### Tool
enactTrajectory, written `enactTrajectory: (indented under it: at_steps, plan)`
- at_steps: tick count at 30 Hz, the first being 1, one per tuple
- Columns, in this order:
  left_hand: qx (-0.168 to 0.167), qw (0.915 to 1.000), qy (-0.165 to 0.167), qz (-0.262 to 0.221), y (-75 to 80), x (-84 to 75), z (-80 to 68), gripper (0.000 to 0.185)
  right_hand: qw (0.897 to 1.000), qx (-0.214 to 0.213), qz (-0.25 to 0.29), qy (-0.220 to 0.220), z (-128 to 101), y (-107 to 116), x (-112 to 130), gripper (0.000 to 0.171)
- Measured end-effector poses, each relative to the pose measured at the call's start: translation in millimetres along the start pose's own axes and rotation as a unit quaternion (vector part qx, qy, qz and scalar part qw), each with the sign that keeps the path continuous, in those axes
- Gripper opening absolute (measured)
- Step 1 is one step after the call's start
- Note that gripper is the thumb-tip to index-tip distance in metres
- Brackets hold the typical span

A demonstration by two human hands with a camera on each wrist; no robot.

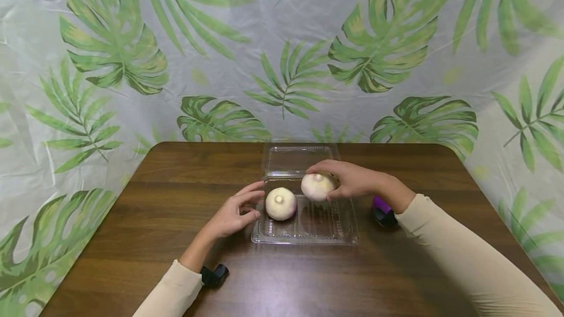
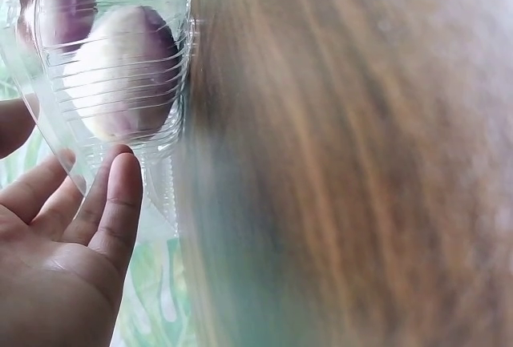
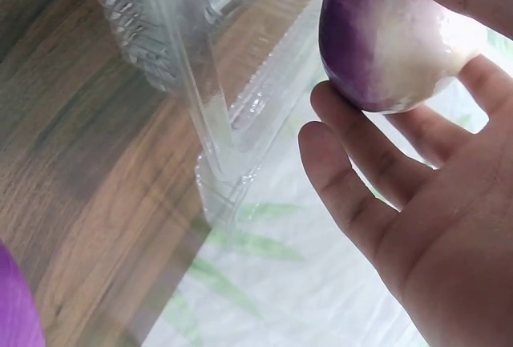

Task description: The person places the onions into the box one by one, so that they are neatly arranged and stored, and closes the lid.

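Note:
A clear plastic clamshell container [image 1: 308, 231] lies open on the brown table, its lid [image 1: 299, 158] folded back. One white and purple turnip [image 1: 280, 203] sits in the tray's left part. My right hand [image 1: 329, 183] grips a second turnip [image 1: 316, 187] from above, over the tray's back right part. The right wrist view shows this turnip [image 3: 385, 42] cupped in the curled fingers [image 3: 361, 195], beside the container [image 3: 184, 74]. My left hand [image 1: 254, 205] is relaxed at the tray's left edge. Its straight fingertips [image 2: 120, 187] touch the container wall [image 2: 128, 123], with the resting turnip [image 2: 120, 74] behind it.
The wooden table [image 1: 176, 199] has rounded far corners, and a leaf-print sheet [image 1: 282, 53] hangs behind and around it. A purple and black device [image 1: 381, 211] sits at my right wrist and a black one [image 1: 214, 274] at my left.

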State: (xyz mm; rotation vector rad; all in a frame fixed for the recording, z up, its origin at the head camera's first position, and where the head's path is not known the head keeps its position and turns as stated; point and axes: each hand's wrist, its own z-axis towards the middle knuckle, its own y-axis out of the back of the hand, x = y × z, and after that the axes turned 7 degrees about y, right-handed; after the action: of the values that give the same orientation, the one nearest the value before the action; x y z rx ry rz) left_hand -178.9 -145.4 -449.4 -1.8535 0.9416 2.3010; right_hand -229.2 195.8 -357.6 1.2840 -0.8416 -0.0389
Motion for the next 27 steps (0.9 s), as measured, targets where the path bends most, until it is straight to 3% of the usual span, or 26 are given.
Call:
enactTrajectory:
  at_steps: [13, 27]
  plan:
    - [-0.002, 1.0000, -0.002, 0.009, -0.2, 2.4, 1.2, 0.052, 1.000, -0.002, 0.001, -0.003, 0, -7, -4, 0.069]
    - [0.004, 0.9999, 0.017, -0.002, 0.6, -0.3, 0.6, 0.053, 0.999, 0.017, 0.012, -0.039, -1, -20, -7, 0.068]
